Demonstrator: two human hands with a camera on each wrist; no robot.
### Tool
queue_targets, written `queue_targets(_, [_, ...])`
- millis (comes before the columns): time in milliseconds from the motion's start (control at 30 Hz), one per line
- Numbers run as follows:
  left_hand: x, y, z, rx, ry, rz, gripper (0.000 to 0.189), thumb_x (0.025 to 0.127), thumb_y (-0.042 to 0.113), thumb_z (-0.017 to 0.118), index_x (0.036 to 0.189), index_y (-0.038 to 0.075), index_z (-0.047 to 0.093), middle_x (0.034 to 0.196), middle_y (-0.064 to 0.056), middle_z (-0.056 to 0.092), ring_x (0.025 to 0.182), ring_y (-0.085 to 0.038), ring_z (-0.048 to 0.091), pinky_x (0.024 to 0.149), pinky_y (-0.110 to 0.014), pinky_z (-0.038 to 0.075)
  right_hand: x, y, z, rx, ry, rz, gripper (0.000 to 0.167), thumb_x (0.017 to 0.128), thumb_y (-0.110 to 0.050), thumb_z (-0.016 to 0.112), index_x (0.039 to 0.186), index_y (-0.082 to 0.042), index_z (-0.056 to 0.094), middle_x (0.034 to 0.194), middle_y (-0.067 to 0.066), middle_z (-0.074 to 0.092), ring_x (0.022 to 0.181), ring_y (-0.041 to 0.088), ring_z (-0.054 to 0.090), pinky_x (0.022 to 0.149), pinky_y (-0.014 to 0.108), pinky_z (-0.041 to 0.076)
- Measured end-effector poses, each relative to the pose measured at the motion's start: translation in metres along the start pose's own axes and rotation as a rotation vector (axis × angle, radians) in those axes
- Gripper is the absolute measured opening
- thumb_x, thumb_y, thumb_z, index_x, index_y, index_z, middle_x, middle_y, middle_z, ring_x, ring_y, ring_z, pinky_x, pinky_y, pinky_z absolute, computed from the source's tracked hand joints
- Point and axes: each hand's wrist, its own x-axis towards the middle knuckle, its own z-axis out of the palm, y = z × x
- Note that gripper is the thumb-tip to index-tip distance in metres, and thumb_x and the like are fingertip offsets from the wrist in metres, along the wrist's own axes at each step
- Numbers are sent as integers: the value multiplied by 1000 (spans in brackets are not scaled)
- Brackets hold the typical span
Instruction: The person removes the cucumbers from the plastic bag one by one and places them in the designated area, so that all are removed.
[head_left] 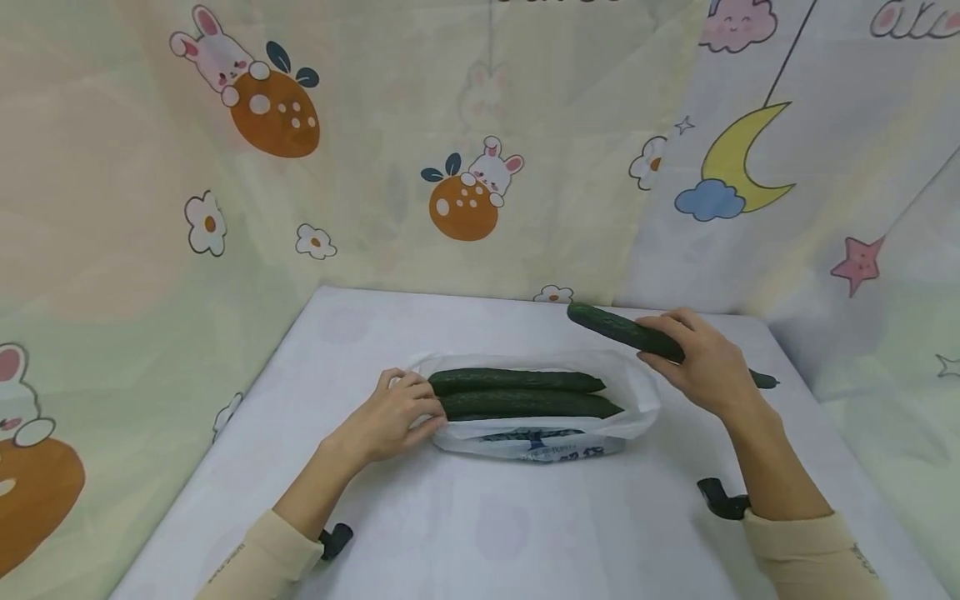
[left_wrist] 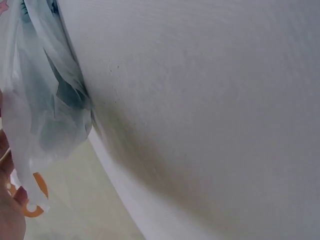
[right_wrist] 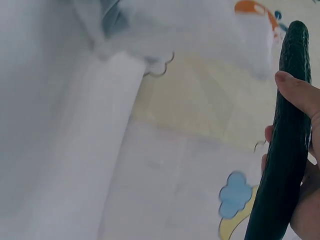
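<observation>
A white plastic bag (head_left: 641,392) with blue print lies open on the table, and two dark green cucumbers (head_left: 525,405) rest side by side in it. My left hand (head_left: 397,414) grips the bag's left end, its fingers over the near ends of the cucumbers. In the left wrist view the thin plastic (left_wrist: 50,120) hangs by the thumb and fingers at the frame's edge. Held up to the right of the bag, a third cucumber (head_left: 611,324) is in my right hand (head_left: 701,358). The right wrist view shows the thumb lying along this cucumber (right_wrist: 282,165).
The white-covered table (head_left: 480,533) ends at the back against a printed cloth backdrop (head_left: 375,167) with rabbits, flowers and a moon. More of this cloth stands along both sides. A black strap piece (head_left: 723,500) sticks out by each wrist.
</observation>
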Motion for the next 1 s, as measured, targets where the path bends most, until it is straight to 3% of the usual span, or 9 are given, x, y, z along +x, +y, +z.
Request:
queue_targets(333, [-3, 0, 3, -15, 13, -11, 5, 98, 29, 70, 99, 30, 74, 100, 13, 65, 110, -16, 56, 108, -57, 31, -33, 46, -9, 12, 2, 228, 50, 86, -13, 83, 132, -8, 64, 118, 18, 62, 93, 35, 58, 72, 51, 48])
queue_targets(567, [-3, 1, 4, -9, 7, -20, 5, 95, 28, 72, 98, 32, 74, 101, 13, 64, 112, -17, 56, 108, -57, 32, -57, 78, -13, 16, -30, 352, 52, 91, -19, 79, 136, -5, 58, 115, 24, 58, 87, 38, 56, 63, 43, 44])
queue_targets(800, [-4, -1, 7, -32, -7, -51, 6, 96, 34, 73, 101, 32, 74, 105, 12, 64, 114, -19, 56, 108, -56, 30, -79, 100, -12, 6, -80, 438, 55, 97, -26, 72, 135, 8, 53, 120, 35, 56, 97, 49, 55, 75, 65, 46])
queue_targets(1000, [-4, -4, 8, -31, -22, -60, 5, 96, 35, 73, 100, 32, 73, 108, 10, 63, 116, -19, 54, 107, -58, 30, -100, 118, -13, -26, -95, 486, 56, 97, -28, 71, 133, 10, 52, 114, 36, 55, 93, 48, 55, 71, 60, 44])
